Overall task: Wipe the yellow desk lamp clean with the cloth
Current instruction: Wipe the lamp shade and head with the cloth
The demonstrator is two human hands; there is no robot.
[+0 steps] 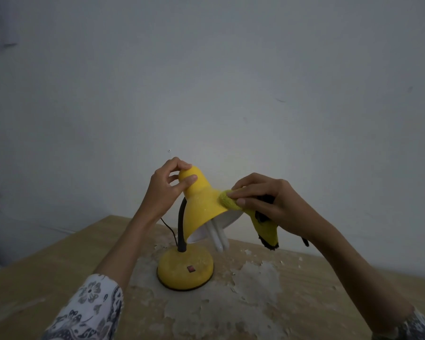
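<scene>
Lamp stands on table. Left hand pinches its shade top; right hand grips cloth (yellow, dark-edged) against the shade's right flank.

Single head-worn wide-angle view, looking forward and slightly down from behind both forearms. Lamp and both hands sit close, at lower centre; table fills the near bottom edge, its corner receding far left. The far wall takes the upper two thirds.
</scene>
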